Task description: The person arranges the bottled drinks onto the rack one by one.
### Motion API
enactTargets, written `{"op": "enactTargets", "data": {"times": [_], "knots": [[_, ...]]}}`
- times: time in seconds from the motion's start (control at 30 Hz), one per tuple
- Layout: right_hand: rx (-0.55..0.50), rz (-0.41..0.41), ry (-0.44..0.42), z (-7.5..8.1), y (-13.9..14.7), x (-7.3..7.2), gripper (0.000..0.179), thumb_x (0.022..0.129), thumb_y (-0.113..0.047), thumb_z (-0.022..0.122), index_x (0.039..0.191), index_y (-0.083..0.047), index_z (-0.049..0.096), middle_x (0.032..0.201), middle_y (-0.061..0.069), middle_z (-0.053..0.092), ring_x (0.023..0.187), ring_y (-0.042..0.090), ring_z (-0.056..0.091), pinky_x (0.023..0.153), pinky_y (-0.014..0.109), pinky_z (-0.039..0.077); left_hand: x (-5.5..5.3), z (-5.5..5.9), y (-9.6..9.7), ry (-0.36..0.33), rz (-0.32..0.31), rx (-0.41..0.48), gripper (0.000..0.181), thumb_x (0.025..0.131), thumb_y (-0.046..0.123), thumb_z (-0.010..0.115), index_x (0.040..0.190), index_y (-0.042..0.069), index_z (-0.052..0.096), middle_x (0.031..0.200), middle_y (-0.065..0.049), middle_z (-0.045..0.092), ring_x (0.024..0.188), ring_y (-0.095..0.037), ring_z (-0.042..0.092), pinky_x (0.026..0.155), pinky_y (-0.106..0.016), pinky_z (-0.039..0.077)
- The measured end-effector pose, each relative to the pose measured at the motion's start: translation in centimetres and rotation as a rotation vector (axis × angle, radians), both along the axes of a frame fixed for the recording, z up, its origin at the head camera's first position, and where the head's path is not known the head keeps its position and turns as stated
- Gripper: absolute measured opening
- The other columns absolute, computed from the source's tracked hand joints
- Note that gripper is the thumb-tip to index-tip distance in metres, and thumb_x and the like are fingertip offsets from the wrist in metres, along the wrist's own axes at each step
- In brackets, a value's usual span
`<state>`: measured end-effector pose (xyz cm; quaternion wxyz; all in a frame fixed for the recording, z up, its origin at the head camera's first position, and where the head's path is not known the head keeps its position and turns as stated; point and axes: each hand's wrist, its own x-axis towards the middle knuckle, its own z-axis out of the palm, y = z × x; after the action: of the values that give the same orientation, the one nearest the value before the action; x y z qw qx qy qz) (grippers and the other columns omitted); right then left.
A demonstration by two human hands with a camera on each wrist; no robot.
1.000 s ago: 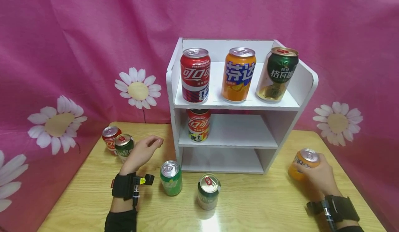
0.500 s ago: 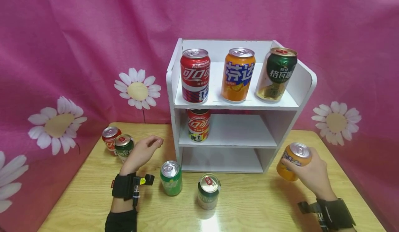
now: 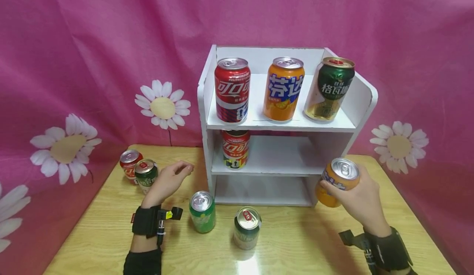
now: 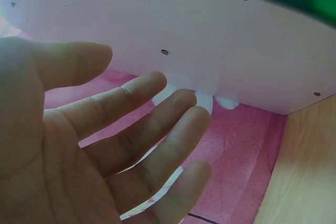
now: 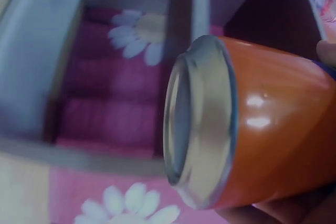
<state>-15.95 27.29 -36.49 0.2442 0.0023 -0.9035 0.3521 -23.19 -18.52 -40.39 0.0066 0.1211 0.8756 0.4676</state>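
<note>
My right hand (image 3: 361,197) grips an orange soda can (image 3: 335,184) above the table, just in front of the shelf's right side and slightly tilted. The can's silver base (image 5: 207,124) fills much of the right wrist view. Empty, with relaxed fingers, my left hand (image 3: 168,184) is left of the white shelf (image 3: 274,153); its palm and loosely bent fingers (image 4: 178,135) show in the left wrist view. A green can (image 3: 202,213) stands just right of that hand, and a dark green and gold can (image 3: 145,175) is partly hidden behind its wrist.
On the top shelf stand a red cola can (image 3: 232,90), an orange can (image 3: 283,90) and a green-gold can (image 3: 329,89). Another cola can (image 3: 235,149) is on the middle shelf. A green can with a red tab (image 3: 247,229) stands in front; a red can (image 3: 130,166) is far left.
My right hand has lifted the orange soda can off the table and carried it left to the shelf's right edge. The left hand stays in place.
</note>
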Motion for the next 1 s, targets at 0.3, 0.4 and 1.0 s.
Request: {"op": "enactTargets", "data": {"times": [0.3,0.4,1.0], "knots": [[-0.047,0.086,0.079,2.0,-3.0,-1.4,0.068,0.068,-0.027,0.087,0.118,0.0,0.05,0.099,0.013,0.064,0.082,0.01,0.059,0.065,0.013,0.047,-0.2,0.2,0.2,-0.004,-0.004,-0.005,0.036,0.1,0.036,0.047,0.118,0.008,0.062,0.114,-0.011,0.063,0.108,-0.028,0.056,0.089,-0.048,0.044],[-0.052,0.105,0.069,2.2,-3.9,-1.9,0.068,0.069,-0.029,0.086,0.117,0.001,0.048,0.099,0.013,0.064,0.083,0.021,0.061,0.065,0.014,0.048,-0.1,0.2,0.3,0.001,-0.009,-0.009,0.035,0.1,0.034,0.048,0.117,0.008,0.062,0.114,-0.012,0.063,0.108,-0.028,0.056,0.089,-0.048,0.044],[-0.086,0.134,0.018,3.6,-7.4,-3.1,0.071,0.072,-0.04,0.081,0.117,0.0,0.044,0.101,0.016,0.063,0.085,0.029,0.063,0.072,0.046,0.054,0.1,0.2,0.0,0.015,-0.019,-0.001,0.036,0.1,0.033,0.046,0.118,0.006,0.061,0.114,-0.012,0.063,0.109,-0.03,0.055,0.089,-0.049,0.044]]}}
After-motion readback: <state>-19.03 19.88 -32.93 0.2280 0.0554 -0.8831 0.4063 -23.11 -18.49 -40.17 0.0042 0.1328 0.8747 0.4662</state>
